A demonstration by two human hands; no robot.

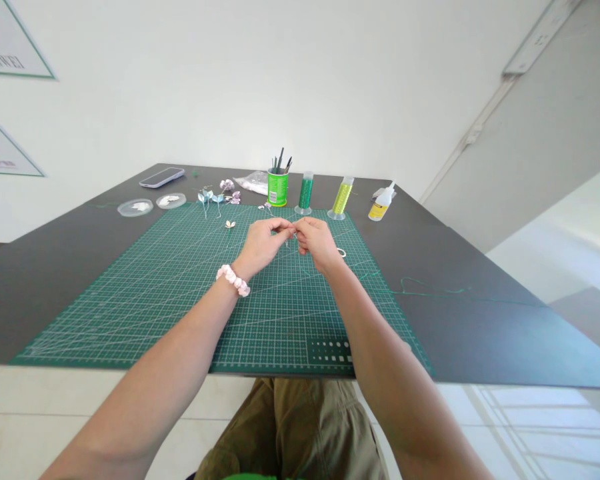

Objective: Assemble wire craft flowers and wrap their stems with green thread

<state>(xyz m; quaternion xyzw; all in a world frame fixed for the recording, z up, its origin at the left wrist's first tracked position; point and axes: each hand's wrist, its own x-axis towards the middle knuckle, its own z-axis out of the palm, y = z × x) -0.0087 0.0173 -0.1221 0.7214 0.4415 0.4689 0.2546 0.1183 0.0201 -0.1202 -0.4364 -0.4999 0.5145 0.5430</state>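
My left hand (pixel 264 241) and my right hand (pixel 316 240) meet fingertip to fingertip above the green cutting mat (pixel 170 293). Both are closed in a pinch. Whatever lies between the fingertips is too small and too covered to name; a thin pale end shows just below them. Beside my right wrist, a white ring (pixel 341 253) rests on the mat. Green thread (pixel 420 285) trails from the mat across the dark table to the right. A small cream flower piece (pixel 230 225) lies to the left of my left hand.
Behind my hands stand a green can (pixel 277 189) of tools, a green thread spool (pixel 306 191), a yellow-green spool (pixel 342 198) and a glue bottle (pixel 382 203). Blue flowers (pixel 211 197), mauve flowers (pixel 234 197), two shallow dishes (pixel 135 208) and a phone (pixel 162 177) are at the back left.
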